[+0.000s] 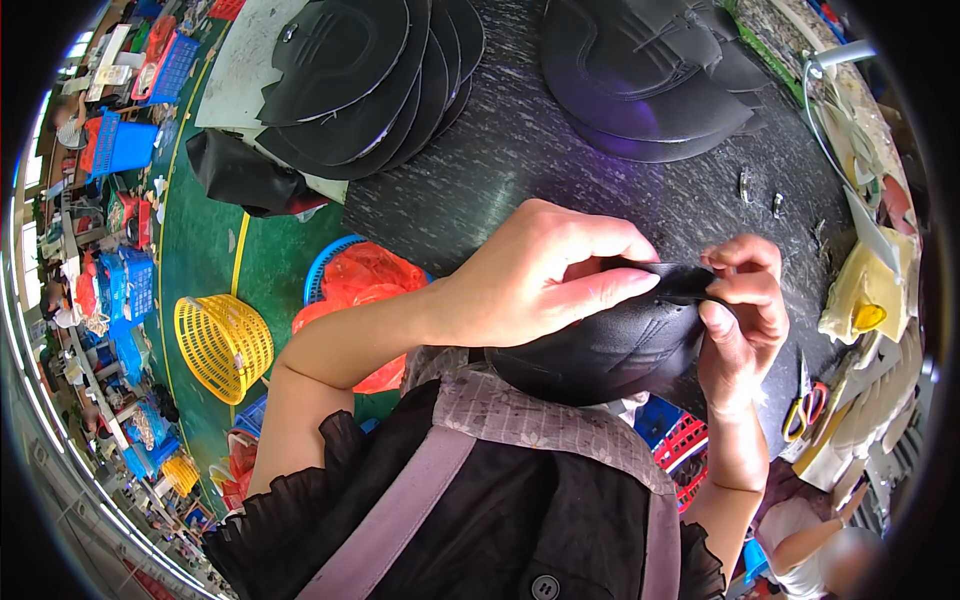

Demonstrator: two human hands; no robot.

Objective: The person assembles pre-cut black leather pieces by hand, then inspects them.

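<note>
A black leather-like piece (610, 348) with embossed lines is bent into a rounded shape in front of my body, over the near edge of the dark table. The thumb and fingers of my left hand (530, 280) pinch its upper edge. Close beside that, my right hand (745, 315) grips the same edge between thumb and curled fingers. The underside of the piece is hidden. Beyond my hands, similar black pieces lie flat in two piles, a fanned left pile (345, 75) and a right pile (640, 100).
Scissors (803, 408) lie at the table's right side, near a yellowish pad (862, 290). Small metallic bits (777, 206) rest on the dark tabletop (430, 215). On the green floor at left stand a yellow basket (222, 348) and a blue basket holding a red bag (365, 277). Another person (805, 545) is at lower right.
</note>
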